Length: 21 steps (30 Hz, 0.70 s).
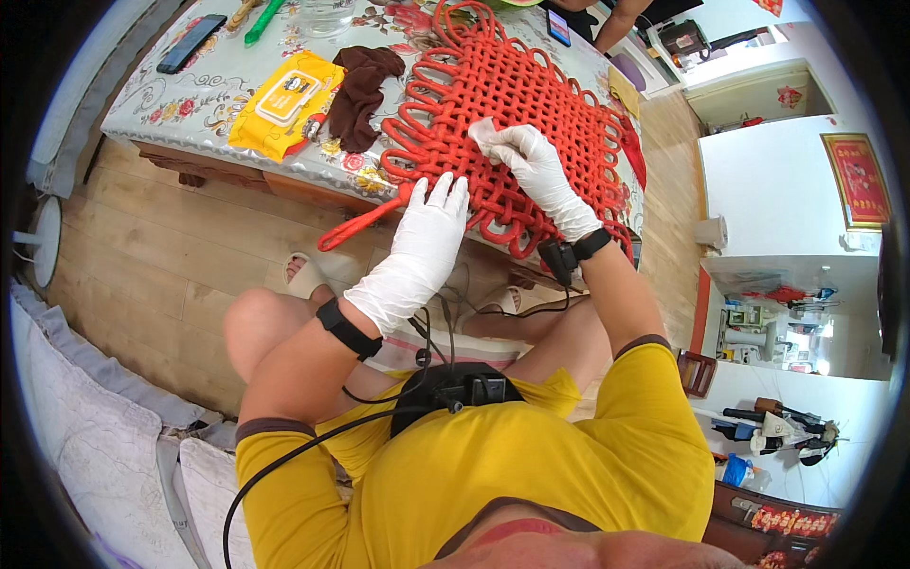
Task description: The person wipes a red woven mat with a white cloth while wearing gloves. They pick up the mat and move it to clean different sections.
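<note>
A large Chinese-knot weave of thick red cord (pixel 512 92) lies on the table, with loops along its edges. My left hand (pixel 434 235), in a white glove, rests with straight fingers on its near edge and grips nothing. Beside those fingers, a doubled red cord loop (pixel 359 225) hangs out over the table edge. My right hand (pixel 530 163), also gloved, pinches a crumpled white wipe (pixel 483 134) over the weave. Whether the wipe touches the cords is hard to tell.
The table (pixel 170 117) has a floral cover. On it are a yellow wipes pack (pixel 284 107), a dark brown cloth (pixel 362 92), a dark phone (pixel 192 44) and a clear water container (pixel 325 16). Another person's arm (pixel 622 25) shows at the far side, near a lit phone (pixel 558 27).
</note>
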### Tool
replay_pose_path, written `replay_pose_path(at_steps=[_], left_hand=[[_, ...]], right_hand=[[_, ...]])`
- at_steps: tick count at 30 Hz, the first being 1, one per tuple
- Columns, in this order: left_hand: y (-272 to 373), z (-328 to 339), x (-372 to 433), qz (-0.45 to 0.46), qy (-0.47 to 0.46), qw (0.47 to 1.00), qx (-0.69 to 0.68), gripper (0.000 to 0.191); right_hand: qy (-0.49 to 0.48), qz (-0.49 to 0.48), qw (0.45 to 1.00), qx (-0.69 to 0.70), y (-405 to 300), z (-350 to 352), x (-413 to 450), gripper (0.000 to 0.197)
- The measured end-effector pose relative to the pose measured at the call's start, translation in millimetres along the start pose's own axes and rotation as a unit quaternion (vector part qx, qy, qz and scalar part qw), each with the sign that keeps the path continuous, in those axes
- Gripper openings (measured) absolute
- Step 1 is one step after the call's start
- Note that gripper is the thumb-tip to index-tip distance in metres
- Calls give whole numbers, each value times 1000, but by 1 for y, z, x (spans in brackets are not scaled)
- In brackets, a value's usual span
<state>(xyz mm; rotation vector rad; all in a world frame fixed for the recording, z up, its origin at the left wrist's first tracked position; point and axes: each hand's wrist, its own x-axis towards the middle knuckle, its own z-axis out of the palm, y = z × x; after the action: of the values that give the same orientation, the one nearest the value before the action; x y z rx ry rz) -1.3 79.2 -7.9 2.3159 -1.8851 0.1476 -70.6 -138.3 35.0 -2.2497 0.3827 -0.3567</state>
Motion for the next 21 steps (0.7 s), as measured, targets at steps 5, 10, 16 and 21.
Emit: replay_pose_path(at_steps=[5,10,16,21], left_hand=[[4,-3,-5,34,-9,999,5,53],[4,1,-7,19,-15,999,-27,59],[8,-1,-7,8,-63,998,-22,65],[7,1,-10,13,-62,997,-37,67]], right_hand=[[-55,-202,962,-174,-15,22,13,14],[-73,-228,919,-313,-40,28,18,11],[-137,88,977,139,-16,28,31,12],[-129,138,953,238,-8,17,26,12]])
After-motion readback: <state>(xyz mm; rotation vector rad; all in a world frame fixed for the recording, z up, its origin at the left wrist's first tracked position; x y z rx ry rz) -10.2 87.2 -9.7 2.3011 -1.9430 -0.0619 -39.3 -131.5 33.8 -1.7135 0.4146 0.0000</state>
